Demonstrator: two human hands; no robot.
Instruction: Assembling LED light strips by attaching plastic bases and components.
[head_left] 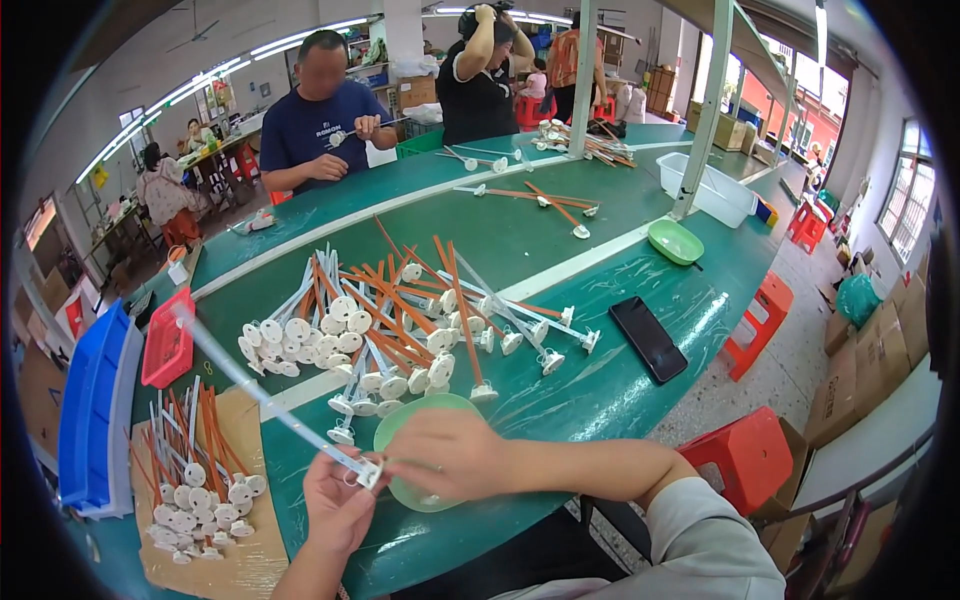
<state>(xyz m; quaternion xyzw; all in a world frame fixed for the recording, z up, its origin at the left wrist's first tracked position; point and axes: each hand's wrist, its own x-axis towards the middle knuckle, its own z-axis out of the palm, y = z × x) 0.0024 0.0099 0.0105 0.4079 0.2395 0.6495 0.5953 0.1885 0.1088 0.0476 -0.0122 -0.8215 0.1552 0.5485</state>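
My left hand (338, 502) is closed around the white end piece of a long pale strip (275, 405), which slants up to the far left. My right hand (448, 452) reaches in from the right with its fingers pinched together beside that end piece. Whatever is between those fingertips is too small to make out. Beneath the right hand sits a light green bowl (425, 495), partly covered by it. Just beyond the hands lies a big pile of orange and pale strips with white round end pieces (300, 330).
More such strips lie on a cardboard sheet (215, 565) at left, near a blue tray (95, 420) and a red basket (170, 340). A black phone (648, 338) and green dish (675, 243) lie at right. Across the table, a co-worker (325, 130) handles similar pieces.
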